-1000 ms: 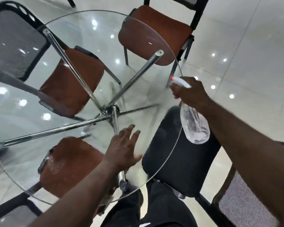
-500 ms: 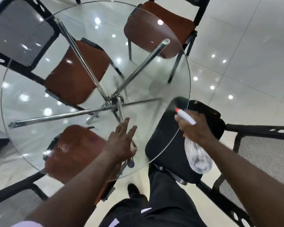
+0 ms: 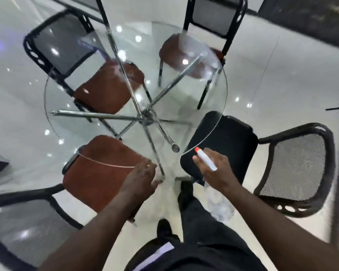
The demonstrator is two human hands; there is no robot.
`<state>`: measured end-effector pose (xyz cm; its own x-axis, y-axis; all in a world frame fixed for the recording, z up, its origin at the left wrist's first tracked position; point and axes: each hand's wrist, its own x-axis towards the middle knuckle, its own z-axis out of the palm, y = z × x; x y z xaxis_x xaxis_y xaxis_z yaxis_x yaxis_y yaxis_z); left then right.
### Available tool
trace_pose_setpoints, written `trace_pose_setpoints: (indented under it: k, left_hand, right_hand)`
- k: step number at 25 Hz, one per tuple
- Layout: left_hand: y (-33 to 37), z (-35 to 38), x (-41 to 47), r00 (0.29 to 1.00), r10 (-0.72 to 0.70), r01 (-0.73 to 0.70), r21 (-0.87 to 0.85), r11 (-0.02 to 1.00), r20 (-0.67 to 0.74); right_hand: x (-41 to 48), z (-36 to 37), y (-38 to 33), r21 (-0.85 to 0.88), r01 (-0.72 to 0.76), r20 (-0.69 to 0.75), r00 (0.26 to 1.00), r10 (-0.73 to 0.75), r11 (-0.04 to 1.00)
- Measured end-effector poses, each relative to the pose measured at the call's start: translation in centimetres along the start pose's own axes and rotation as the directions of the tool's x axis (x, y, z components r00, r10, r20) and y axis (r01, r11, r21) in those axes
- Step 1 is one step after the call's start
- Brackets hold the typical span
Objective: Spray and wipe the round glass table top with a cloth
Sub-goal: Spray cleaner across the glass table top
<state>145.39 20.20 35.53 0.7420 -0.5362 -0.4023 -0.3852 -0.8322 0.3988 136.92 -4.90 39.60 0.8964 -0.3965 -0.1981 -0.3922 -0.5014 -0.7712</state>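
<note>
Spray bottle [image 3: 207,160]: lower right of centre, just off the table's near rim. Its white head lies along a slant, the orange tip aimed up-left at the glass, and the clear body hangs below.
Right hand [image 3: 213,170]: wrapped around the bottle's neck.
Left hand [image 3: 140,178]: fingers straight, holding nothing, at the near rim. Contact with the glass is unclear through the blur.
Table [image 3: 184,98]: round clear glass at centre frame, over crossed chrome legs [image 3: 147,116].
Chairs: three brown seats [image 3: 106,90] show through the glass, and a black seat [image 3: 229,141] is tucked partly under the rim beside the bottle.
Floor [image 3: 282,85]: glossy pale tile.
</note>
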Motion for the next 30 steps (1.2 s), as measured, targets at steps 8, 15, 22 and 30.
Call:
trace_pose_setpoints:
  k: [8, 15, 22, 30]
  left_hand:
    - [10.7, -7.3, -2.3, 0.900, 0.434, -0.430, 0.097, 0.898, -0.029]
    - [33.1, -9.4, -3.2, 0.680, 0.733, -0.721, 0.161, 0.674, -0.028]
    - [61.4, -1.4, -6.1, 0.499, 0.865, -0.857, 0.123, 0.500, -0.038]
    - [77.0, 4.7, -6.3, 0.464, 0.884, -0.868, 0.173, 0.466, -0.055]
  right_hand:
    - [-11.2, -13.9, -2.8, 0.416, 0.058, -0.351, 0.931, 0.102, 0.907]
    - [-23.6, -33.0, 4.6, 0.318, 0.201, -0.648, 0.759, 0.058, 0.927]
    - [-39.9, -51.1, 18.6, 0.192, 0.186, -0.824, 0.564, 0.056, 0.964]
    - [-42.1, -62.4, 28.5, 0.081, 0.190, -0.856, 0.516, -0.029, 0.978]
